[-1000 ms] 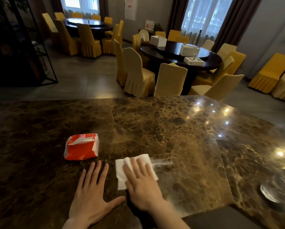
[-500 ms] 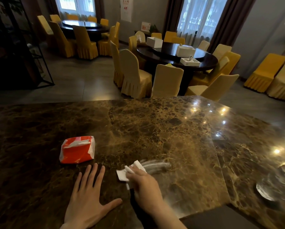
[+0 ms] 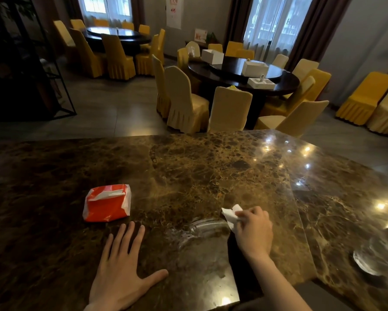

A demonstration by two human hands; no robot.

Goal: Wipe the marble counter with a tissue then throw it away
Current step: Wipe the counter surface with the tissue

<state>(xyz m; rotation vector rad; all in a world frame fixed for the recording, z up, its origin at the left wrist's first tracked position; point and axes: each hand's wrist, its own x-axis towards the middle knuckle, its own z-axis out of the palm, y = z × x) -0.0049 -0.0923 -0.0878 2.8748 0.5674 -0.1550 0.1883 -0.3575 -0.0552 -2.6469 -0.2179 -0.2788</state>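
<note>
A brown marble counter (image 3: 188, 167) fills the lower half of the head view. My right hand (image 3: 253, 232) is closed around a crumpled white tissue (image 3: 231, 213), pressing it on the counter right of centre. A wet, shiny smear (image 3: 199, 230) lies just left of that hand. My left hand (image 3: 121, 272) rests flat on the counter near the front edge, fingers spread, holding nothing. A red and white tissue pack (image 3: 107, 203) lies just beyond the left hand.
A glass dish (image 3: 377, 254) sits on the counter at the far right. Beyond the counter stand round dark dining tables (image 3: 242, 72) ringed by yellow-covered chairs (image 3: 184, 102). A black metal shelf frame (image 3: 53, 75) stands at the left.
My right hand bunched the flat tissue into a wad and slid it to the right across the counter, leaving a wet streak. The left hand stayed flat in place.
</note>
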